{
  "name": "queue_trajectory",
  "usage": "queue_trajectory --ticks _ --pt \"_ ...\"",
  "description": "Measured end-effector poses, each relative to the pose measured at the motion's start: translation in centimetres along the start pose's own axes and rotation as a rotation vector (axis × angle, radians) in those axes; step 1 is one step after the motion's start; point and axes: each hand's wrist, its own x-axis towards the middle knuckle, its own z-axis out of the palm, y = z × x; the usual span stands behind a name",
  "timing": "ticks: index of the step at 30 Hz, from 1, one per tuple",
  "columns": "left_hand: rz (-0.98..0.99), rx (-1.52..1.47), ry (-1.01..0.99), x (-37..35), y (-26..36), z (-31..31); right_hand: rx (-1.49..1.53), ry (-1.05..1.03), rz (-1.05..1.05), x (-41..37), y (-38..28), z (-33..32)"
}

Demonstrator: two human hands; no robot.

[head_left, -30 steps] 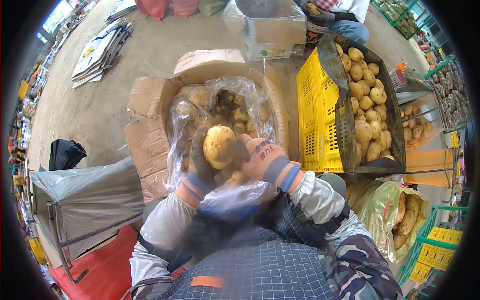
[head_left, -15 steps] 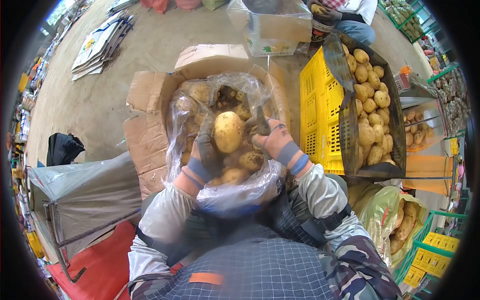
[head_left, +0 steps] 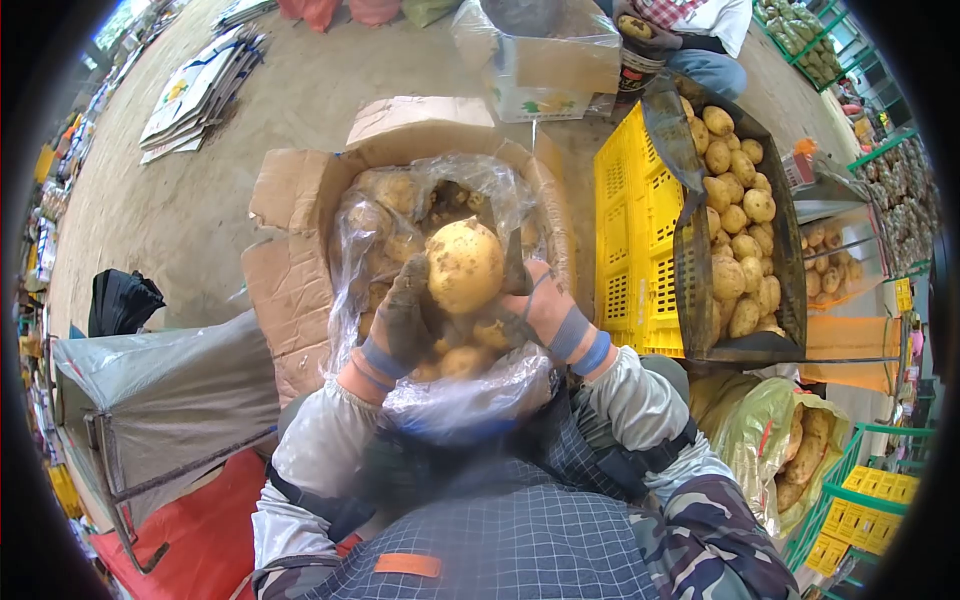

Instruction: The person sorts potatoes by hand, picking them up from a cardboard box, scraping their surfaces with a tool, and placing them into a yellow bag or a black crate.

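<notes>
Both hands are up over the cardboard box (head_left: 296, 262) in the middle of the frame, with the big potato (head_left: 464, 265) held just above the heap of smaller potatoes (head_left: 462, 358) inside its clear plastic liner (head_left: 372, 222). My left hand (head_left: 405, 318), in the dark grey glove, is cupped under the potato's lower left with the fingers curled up round it. My right hand (head_left: 548, 306), in the orange glove, has its fingers bent against the potato's right side, so it's gripped between the two. Both wrists are bent up and my forearms come in from the bottom of the frame, elbows tucked close to my body. Room-wise it's tight on the right: the box rim sits just beside the yellow crate (head_left: 628, 232), and the dark tray of potatoes (head_left: 742, 232) leans right on that. The liner bunches up against my chest at the near edge. To the left the box flaps hang out torn over bare concrete floor (head_left: 190, 215), which is the open side, with a grey covered stand (head_left: 165, 380) in the lower left. At the top of the frame there's another lined box (head_left: 548, 62) and a seated person (head_left: 700, 45) holding a potato.
</notes>
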Motion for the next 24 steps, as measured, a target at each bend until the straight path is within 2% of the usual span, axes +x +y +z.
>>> queue_trajectory --ticks 1,3,6,7,12,13,17,19,21,24 --pt "-0.045 -0.097 0.015 -0.2 -0.2 -0.5 -0.113 0.039 -0.057 0.1 -0.1 0.2" --pt "-0.152 -0.303 -0.088 -0.2 0.2 -0.7 0.012 -0.026 0.189 0.8 -0.7 -0.2" --pt "-0.247 -0.464 -0.175 0.4 0.6 0.0 -0.25 0.004 0.249 0.4 -2.2 -0.7" --pt "-0.268 -0.491 -0.193 0.5 0.6 0.3 -0.294 -0.051 0.292 0.5 -2.5 -1.0" --pt "-0.167 -0.11 0.163 0.9 0.1 2.3 -0.567 -0.377 0.438 1.0 -4.7 -1.2" --pt "-0.148 -0.012 0.256 1.0 0.0 2.8 -0.577 -0.363 0.416 0.6 -4.2 -0.8" --pt "-0.124 -0.147 0.116 1.2 -0.8 0.2 -0.53 -0.273 0.39 0.6 -2.9 -1.2" --pt "-0.046 -0.13 0.164 1.2 -1.2 0.3 -0.533 -0.238 0.385 0.7 -3.0 -1.8" --pt "-0.053 -0.029 0.135 1.3 -1.6 0.3 -0.606 -0.221 0.357 0.1 -2.8 -2.1" --pt "-0.048 0.083 0.136 1.1 -1.0 0.6 -0.616 -0.335 0.394 -0.2 -4.4 -1.3"
